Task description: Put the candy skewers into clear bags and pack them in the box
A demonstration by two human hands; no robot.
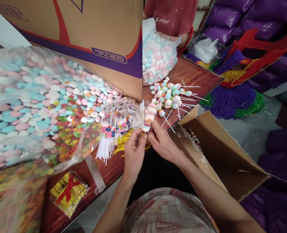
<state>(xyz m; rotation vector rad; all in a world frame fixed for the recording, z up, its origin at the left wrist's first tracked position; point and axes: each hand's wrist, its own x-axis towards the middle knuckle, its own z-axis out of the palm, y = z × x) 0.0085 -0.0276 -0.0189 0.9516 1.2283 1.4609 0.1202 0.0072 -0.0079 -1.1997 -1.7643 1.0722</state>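
Observation:
Between my two hands, at the table's front edge, is a marshmallow candy stick (pixel 150 116) in a clear printed bag, its sweets pointing away from me. My left hand (pixel 135 149) pinches the gathered lower end of the bag with thumb and fingers. Closed against the same end from the other side is my right hand (pixel 163 139); its fingertips are partly hidden. Beside my left hand lie gold twist ties (pixel 123 141), white sticks (pixel 105 147) and flat printed bags (pixel 120 115). Beyond my right hand are piled marshmallow sticks (pixel 169 94) without bags.
Large bags of marshmallows (pixel 19 106) and gummy rings (pixel 12 197) cover the left. A tall carton (pixel 85 29) stands behind; an open carton (pixel 221 152) sits at right. A packet of twist ties (pixel 69 193) lies near the edge. Opposite is a person in a red shirt (pixel 172 16).

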